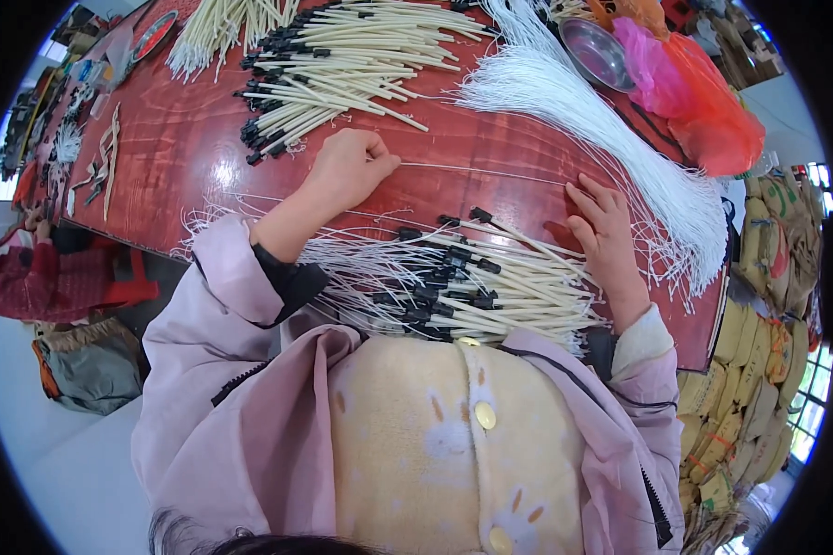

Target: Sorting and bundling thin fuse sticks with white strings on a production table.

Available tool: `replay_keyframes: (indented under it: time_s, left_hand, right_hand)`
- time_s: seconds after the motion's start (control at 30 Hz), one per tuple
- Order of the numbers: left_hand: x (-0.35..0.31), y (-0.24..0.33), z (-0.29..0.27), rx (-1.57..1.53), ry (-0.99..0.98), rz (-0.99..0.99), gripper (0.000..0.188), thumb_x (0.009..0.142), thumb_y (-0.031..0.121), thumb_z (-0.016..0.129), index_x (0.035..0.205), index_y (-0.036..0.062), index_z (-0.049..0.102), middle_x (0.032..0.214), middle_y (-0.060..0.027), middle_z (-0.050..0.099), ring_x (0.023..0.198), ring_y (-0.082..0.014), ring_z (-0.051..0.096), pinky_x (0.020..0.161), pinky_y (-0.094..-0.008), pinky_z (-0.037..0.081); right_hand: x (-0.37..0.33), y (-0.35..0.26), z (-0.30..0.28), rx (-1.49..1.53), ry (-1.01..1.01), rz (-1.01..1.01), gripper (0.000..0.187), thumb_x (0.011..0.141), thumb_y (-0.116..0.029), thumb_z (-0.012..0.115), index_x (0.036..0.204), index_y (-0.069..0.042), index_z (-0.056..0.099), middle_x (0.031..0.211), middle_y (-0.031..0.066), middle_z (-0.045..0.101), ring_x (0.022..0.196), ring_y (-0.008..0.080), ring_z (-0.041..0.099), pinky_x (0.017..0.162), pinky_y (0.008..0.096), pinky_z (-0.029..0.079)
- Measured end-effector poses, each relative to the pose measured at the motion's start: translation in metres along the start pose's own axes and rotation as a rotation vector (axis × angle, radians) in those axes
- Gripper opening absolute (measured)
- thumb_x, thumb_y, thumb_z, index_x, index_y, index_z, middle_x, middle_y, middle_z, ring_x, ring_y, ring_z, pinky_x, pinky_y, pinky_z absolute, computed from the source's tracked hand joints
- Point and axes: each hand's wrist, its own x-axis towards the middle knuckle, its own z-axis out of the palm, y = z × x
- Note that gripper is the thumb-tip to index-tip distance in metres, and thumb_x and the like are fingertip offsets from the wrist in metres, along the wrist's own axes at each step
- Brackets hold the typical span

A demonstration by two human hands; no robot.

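My left hand is closed in a pinch on a thin white cord. The cord stretches rightward, nearly straight, over the red table. It reaches the fingertips of my right hand, whose fingers are bent and apart from the thumb; whether they touch the cord is hard to make out. Between my forearms lies a pile of cream-coloured rods with black plastic end pieces, with loose white strings trailing to its left. A larger pile of similar rods lies beyond my left hand.
A thick bundle of white cords drapes across the table's right side, beside a metal bowl and red and pink plastic bags. Twisted sticks lie at the far left. Another person sits left of the red table. Sacks are stacked at right.
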Motion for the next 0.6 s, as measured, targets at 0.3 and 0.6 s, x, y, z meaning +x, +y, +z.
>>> replay_keyframes:
  time_s: [0.3, 0.6]
  left_hand:
    - [-0.005, -0.027, -0.003, 0.107, 0.174, 0.064, 0.022, 0.084, 0.02, 0.074, 0.08, -0.0008, 0.069, 0.066, -0.0121, 0.066, 0.063, -0.0204, 0.065, 0.06, -0.035, 0.05]
    - [-0.005, -0.034, -0.014, 0.184, 0.132, 0.068, 0.024, 0.083, 0.022, 0.075, 0.078, 0.0004, 0.066, 0.07, -0.0146, 0.067, 0.068, -0.0304, 0.066, 0.063, -0.0395, 0.051]
  right_hand:
    - [0.004, -0.01, -0.003, 0.105, -0.039, 0.01, 0.036, 0.095, -0.019, 0.059, 0.127, -0.005, 0.069, 0.139, 0.0141, 0.059, 0.124, 0.0321, 0.051, 0.109, 0.0413, 0.038]
    - [0.005, -0.009, -0.005, 0.125, -0.069, 0.022, 0.034, 0.098, -0.02, 0.057, 0.124, -0.002, 0.07, 0.136, 0.0146, 0.061, 0.122, 0.0314, 0.053, 0.108, 0.0401, 0.039]
